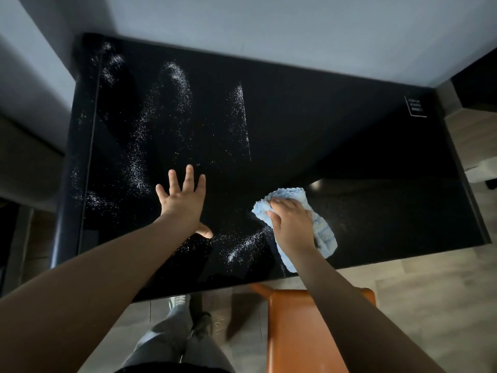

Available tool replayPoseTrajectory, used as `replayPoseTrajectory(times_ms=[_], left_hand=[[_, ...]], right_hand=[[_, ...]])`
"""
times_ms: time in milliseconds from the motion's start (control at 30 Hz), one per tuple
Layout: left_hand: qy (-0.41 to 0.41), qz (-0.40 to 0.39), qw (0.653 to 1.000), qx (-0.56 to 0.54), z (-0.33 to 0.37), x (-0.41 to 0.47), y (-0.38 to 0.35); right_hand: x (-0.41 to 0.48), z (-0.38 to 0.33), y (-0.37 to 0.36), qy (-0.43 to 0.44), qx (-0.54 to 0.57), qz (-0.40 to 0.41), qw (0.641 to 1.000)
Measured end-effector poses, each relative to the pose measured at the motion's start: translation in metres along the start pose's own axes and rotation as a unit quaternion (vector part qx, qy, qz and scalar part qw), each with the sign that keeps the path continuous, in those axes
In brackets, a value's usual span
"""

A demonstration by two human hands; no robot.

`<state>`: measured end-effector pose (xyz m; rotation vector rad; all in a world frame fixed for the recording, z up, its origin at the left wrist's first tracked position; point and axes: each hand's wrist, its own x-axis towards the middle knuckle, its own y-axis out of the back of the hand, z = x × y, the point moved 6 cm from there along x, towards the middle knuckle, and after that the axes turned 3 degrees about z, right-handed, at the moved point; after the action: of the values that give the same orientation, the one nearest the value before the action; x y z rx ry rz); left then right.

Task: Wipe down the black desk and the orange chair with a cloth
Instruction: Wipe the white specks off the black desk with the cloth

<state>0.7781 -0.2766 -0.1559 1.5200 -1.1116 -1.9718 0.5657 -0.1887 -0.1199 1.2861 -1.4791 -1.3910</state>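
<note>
On black desk (349,146), right hand (291,224) grips cloth (287,195).

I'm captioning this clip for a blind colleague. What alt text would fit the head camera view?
Seen from above, a person's right hand holds a light blue cloth against a black desk, while the left hand rests open, fingers spread. White specks streak the desk's left half, and an orange chair stands at the near edge.
</note>
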Motion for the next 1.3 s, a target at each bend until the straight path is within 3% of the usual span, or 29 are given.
replayPoseTrajectory(times_ms=[1167,1300], left_hand=[[0.001,0.007,1.0,0.022,0.0,-0.005,0.007],[-0.003,0.014,1.0,0.026,0.0,-0.006,0.007]], right_hand=[[-0.145,0.012,-0.006,-0.067,0.073,-0.043,0.994],[-0.155,0.01,-0.006,-0.077,0.055,-0.08,0.992]])
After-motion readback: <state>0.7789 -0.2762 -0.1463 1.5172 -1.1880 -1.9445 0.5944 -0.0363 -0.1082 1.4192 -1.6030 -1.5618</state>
